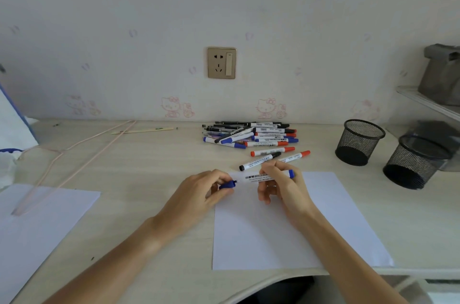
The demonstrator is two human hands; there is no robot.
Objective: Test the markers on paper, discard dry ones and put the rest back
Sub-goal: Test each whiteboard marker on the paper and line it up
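On the far left I see a loose white paper sheet (pixel 42 216) lying flat on the pale wood-grain bench (pixel 149 161), a thin pink wire hanger (pixel 74 152) resting across it. My left hand (pixel 199 191) pinches a small blue plastic cap (pixel 227 184) between thumb and fingers, just off the marker's tip. My right hand (pixel 281 184) curls its fingers round the smooth white blue-ended whiteboard marker (pixel 261 176), held level over the white test sheet (pixel 286 224). Behind lies a heap of cylindrical markers (pixel 251 135) with red, blue and black caps, below a brass-coloured wall socket (pixel 221 63) on cartoon-printed wallpaper. At right stand two round black wire-mesh pen cups (pixel 359 142), near each other.
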